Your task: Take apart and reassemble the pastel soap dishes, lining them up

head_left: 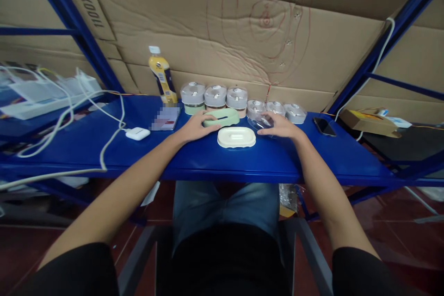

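Cardboard sheets line the wall behind a blue metal shelf (104, 148) that serves as a workbench, with blue uprights at either side. Along the back stand three lidded containers (215, 98) and, to their right, three clear domed lids (294, 113); a yellow drink bottle (162, 76) stands further left, and a white earbud case (138, 133) with cables lies nearby. A dark phone (324, 126) lies at the right end. The left hand (196, 128) rests on the shelf with its fingers curled round the left end of a pale green tray (222, 118), gripping it by the rim. The right hand (280, 127) lies just right of centre, fingers spread and lightly bent over a clear dome lid (260, 121), touching its top; whether it truly grips the lid cannot be told. A cream oval tray (236, 137) sits between the two hands, nearer the front edge and untouched. Both trays look like thin moulded plastic: light, fairly stiff, probably a little slick, best held by the rim at a short end. The clear lid seems lighter still and may crack or slip if squeezed hard; its edge looks the safest hold.
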`<state>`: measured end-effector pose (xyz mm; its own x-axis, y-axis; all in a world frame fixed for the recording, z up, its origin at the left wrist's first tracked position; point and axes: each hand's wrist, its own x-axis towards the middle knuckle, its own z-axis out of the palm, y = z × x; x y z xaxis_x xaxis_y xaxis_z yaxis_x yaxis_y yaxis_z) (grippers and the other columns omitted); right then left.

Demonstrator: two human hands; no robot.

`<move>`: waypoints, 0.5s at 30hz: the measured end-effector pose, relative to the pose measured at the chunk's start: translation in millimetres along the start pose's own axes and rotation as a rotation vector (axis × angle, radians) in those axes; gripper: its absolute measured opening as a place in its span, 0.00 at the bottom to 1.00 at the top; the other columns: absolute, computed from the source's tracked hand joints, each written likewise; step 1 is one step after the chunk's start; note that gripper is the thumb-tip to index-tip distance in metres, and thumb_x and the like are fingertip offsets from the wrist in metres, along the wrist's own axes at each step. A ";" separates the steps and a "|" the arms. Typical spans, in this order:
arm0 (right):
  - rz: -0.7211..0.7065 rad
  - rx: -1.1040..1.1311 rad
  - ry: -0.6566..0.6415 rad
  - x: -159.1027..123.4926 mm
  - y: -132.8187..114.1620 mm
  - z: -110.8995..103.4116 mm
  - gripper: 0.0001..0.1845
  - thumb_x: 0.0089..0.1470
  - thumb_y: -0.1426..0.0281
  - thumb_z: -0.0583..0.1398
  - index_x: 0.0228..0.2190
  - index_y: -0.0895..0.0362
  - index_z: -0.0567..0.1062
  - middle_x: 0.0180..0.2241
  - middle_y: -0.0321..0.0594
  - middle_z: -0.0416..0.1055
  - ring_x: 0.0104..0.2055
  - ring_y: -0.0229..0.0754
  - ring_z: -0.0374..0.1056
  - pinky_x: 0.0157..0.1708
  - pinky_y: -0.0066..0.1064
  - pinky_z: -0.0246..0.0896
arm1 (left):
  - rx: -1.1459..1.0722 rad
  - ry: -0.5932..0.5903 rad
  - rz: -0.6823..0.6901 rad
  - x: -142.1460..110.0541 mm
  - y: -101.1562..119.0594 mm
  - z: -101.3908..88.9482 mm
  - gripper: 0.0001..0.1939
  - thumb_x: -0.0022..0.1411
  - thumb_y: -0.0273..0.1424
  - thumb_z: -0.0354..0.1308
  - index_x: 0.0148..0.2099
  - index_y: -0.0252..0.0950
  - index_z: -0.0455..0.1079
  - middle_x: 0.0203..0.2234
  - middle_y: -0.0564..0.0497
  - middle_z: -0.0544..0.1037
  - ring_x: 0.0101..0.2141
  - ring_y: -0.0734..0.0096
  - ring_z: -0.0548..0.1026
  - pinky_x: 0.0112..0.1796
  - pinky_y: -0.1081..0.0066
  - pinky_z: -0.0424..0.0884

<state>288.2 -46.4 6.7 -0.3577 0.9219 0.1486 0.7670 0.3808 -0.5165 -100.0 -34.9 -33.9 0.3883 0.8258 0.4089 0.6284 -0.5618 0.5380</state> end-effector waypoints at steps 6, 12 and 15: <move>0.000 -0.040 -0.101 2.3 2.0 3.4 0.60 0.40 0.49 0.81 0.70 0.53 0.74 0.64 0.54 0.79 0.64 0.70 0.76 0.67 0.61 0.71 | 0.043 -0.011 -0.081 3.5 -12.5 3.2 0.30 0.58 0.60 0.70 0.47 0.38 0.85 0.49 0.42 0.77 0.55 0.42 0.78 0.63 0.43 0.72; 0.002 -0.014 -0.127 3.5 0.1 6.1 0.63 0.40 0.48 0.81 0.73 0.56 0.73 0.68 0.57 0.76 0.69 0.71 0.73 0.72 0.60 0.68 | 0.014 -0.003 -0.054 3.2 -4.0 2.1 0.30 0.55 0.61 0.72 0.44 0.39 0.83 0.45 0.43 0.80 0.50 0.44 0.79 0.60 0.42 0.75; 0.006 0.002 -0.109 4.9 1.2 6.5 0.63 0.40 0.48 0.81 0.72 0.55 0.73 0.68 0.57 0.76 0.69 0.72 0.73 0.71 0.63 0.68 | -0.058 0.005 0.048 0.1 8.5 5.3 0.29 0.59 0.60 0.71 0.45 0.39 0.83 0.50 0.42 0.81 0.54 0.44 0.79 0.62 0.44 0.74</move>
<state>283.9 -41.9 1.3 -0.4091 0.9110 0.0532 0.7679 0.3752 -0.5192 -91.0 -39.3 -33.2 0.4133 0.7977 0.4391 0.5688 -0.6027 0.5596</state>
